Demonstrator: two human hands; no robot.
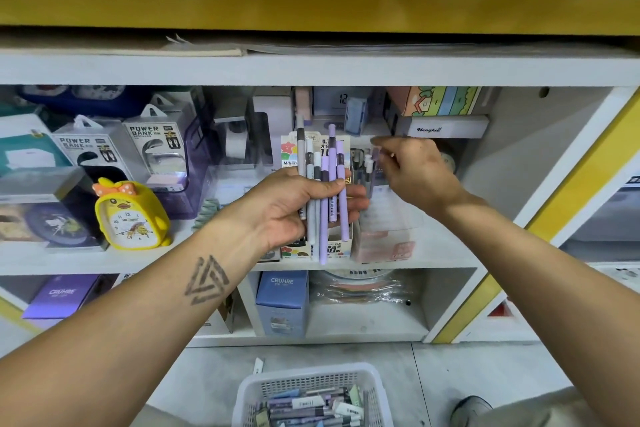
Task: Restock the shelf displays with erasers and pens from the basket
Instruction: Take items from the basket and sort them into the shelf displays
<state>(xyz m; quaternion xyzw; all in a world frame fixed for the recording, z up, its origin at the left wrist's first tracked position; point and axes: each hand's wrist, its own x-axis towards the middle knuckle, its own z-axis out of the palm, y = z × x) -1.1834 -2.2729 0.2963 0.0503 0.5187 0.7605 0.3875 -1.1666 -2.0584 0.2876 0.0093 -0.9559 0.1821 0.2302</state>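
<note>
Pens (323, 191) are gripped loosely by left hand (294, 208); right hand (412, 173) fingers (381, 142) pinch at display; slippage of bundle is risked.

Left grip (304, 201) clenched, right grip (412, 170) pinching.

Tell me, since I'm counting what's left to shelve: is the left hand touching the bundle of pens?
Touching. The head view shows the left hand with its fingers and thumb wrapped around the bundle of pens, holding them upright in front of the shelf.
</note>
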